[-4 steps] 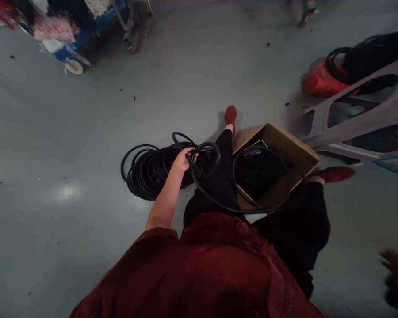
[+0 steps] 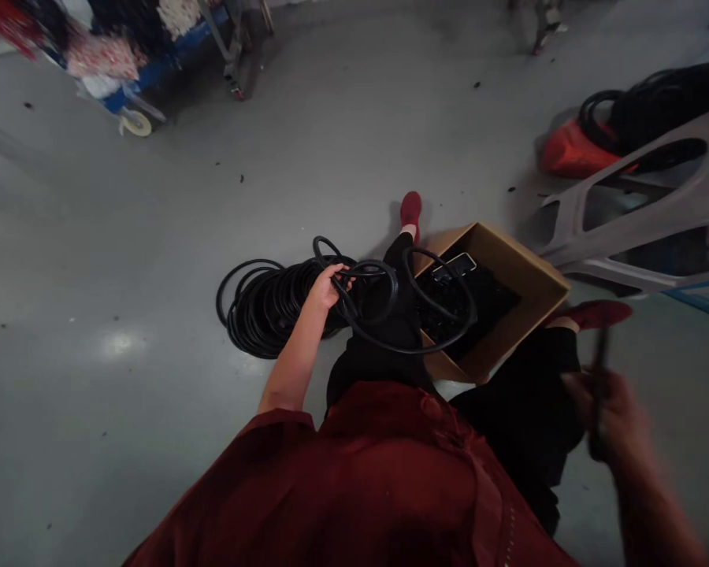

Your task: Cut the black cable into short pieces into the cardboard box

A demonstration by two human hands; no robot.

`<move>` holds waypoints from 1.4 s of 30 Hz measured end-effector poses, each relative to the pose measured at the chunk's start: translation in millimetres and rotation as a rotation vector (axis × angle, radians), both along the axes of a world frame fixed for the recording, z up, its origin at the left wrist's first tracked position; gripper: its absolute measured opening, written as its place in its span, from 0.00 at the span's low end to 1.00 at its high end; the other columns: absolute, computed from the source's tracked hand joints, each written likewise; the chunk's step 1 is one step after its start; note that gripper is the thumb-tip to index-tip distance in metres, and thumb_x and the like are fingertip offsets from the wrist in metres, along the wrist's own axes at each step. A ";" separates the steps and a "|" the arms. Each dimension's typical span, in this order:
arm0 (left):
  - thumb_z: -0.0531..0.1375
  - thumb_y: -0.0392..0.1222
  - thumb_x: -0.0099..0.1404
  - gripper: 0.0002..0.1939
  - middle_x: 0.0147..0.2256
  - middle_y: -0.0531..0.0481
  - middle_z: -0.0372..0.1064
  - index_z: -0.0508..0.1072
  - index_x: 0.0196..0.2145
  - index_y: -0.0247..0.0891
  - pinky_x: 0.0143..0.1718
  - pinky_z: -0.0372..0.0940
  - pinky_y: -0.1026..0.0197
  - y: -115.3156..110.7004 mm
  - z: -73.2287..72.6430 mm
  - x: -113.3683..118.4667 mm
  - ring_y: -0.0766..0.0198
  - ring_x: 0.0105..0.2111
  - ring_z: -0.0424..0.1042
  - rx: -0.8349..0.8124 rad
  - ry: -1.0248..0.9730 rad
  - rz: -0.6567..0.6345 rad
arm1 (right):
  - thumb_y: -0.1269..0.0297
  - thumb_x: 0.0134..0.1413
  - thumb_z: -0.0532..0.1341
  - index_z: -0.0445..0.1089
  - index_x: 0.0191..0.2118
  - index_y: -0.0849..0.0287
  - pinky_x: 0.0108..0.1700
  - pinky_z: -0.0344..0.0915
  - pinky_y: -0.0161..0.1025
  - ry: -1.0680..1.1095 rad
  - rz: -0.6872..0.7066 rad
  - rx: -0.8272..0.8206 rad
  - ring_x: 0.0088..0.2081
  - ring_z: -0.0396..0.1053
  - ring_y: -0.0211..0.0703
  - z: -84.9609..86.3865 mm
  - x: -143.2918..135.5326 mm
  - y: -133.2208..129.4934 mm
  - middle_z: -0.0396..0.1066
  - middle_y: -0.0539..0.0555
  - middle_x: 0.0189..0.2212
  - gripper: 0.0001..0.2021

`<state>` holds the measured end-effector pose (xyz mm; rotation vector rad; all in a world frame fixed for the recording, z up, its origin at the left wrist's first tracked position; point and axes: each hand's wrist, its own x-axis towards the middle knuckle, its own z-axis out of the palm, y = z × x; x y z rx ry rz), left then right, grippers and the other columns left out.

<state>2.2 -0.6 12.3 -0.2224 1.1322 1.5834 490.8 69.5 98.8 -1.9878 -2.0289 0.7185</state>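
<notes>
My left hand (image 2: 328,287) is closed around a black hose (image 2: 397,347). The hose loops over my left leg and across the cardboard box between my feet. Just beyond and left of this hand lies a large coil of the same hose (image 2: 260,311), on the floor by my leg. My right hand (image 2: 611,405), smeared by motion, grips a long dark tool (image 2: 599,386) whose kind I cannot make out. It is out over the floor beside my right leg, apart from the hose.
The cardboard box (image 2: 535,287) holds many small black pieces and a phone-like object (image 2: 456,266). A grey plastic stool (image 2: 620,193) stands at the right, near a red bag (image 2: 573,150) with more black hose. A blue cart (image 2: 154,72) on wheels is at the upper left.
My right hand has come in from the right edge with the dark tool. The hose's loop has swung left and become smaller over the box. My left hand keeps its grip.
</notes>
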 end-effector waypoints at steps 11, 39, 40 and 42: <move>0.57 0.38 0.61 0.11 0.30 0.43 0.77 0.70 0.22 0.34 0.44 0.68 0.59 -17.8 12.9 19.4 0.63 0.33 0.77 0.086 -0.023 0.242 | 0.49 0.47 0.60 0.63 0.50 0.56 0.46 0.67 0.47 0.329 0.456 -0.386 0.42 0.73 0.53 -74.8 -170.0 -42.9 0.74 0.60 0.43 0.26; 0.56 0.53 0.63 0.21 0.16 0.54 0.53 0.62 0.18 0.39 0.26 0.61 0.60 -91.6 69.6 70.0 0.68 0.17 0.60 0.213 -0.063 -0.066 | 0.56 0.48 0.62 0.64 0.41 0.56 0.39 0.65 0.43 0.256 0.332 -0.421 0.35 0.71 0.48 -81.2 -265.4 2.7 0.71 0.55 0.30 0.16; 0.56 0.52 0.64 0.21 0.16 0.54 0.53 0.62 0.18 0.39 0.25 0.61 0.60 -93.3 70.0 70.6 0.68 0.17 0.60 0.222 -0.064 -0.090 | 0.58 0.45 0.63 0.63 0.41 0.56 0.38 0.66 0.42 0.369 0.250 -0.436 0.34 0.71 0.46 -81.1 -267.3 2.2 0.71 0.53 0.29 0.16; 0.56 0.50 0.64 0.20 0.15 0.55 0.53 0.61 0.18 0.39 0.23 0.60 0.61 -99.3 67.4 66.0 0.68 0.16 0.60 0.229 -0.065 -0.103 | 0.62 0.42 0.63 0.61 0.41 0.54 0.34 0.67 0.38 0.676 0.048 -0.497 0.29 0.70 0.41 -75.5 -269.4 7.5 0.67 0.47 0.26 0.18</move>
